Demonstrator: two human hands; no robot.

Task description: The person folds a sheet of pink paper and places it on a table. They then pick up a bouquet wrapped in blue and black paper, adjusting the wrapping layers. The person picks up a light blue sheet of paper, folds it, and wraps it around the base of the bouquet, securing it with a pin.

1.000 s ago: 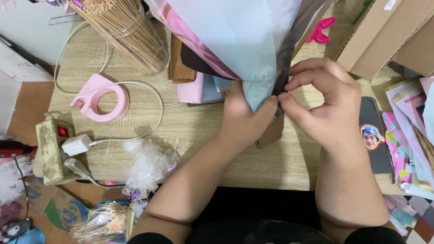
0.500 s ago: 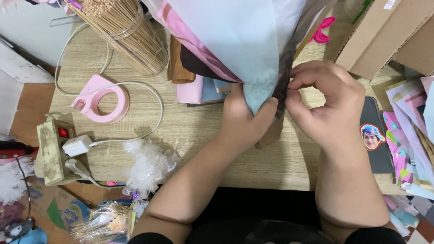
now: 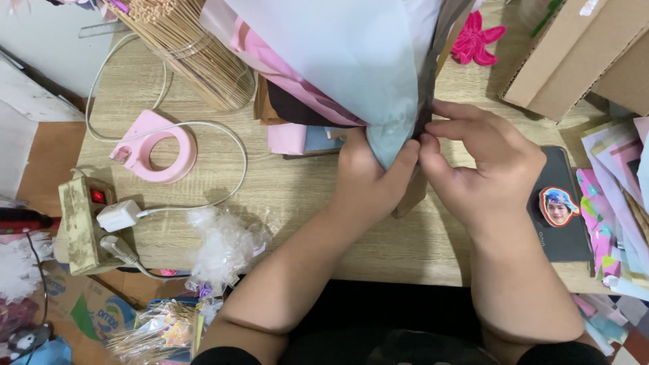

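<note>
Pinching the narrow bottom of a paper wrap (image 3: 351, 61), both hands are working at the same spot above the table (image 3: 304, 196). In the head view — the only one — the left hand (image 3: 368, 179) is closing around the pale blue tip from below, fingers clenched on it, while the right hand (image 3: 483, 172) is gripping the dark seam edge with thumb and fingertips. The wrap is fanning upward and out of view (pink and dark layers are showing beneath the blue). It is looking light, thin and soft — likely easy to crease or tear, so the gathered tip seems the safest hold. A stick bundle (image 3: 182, 47), a pink tape holder (image 3: 152, 145), a power strip (image 3: 84, 226) and a phone (image 3: 561, 209) are lying around.
</note>
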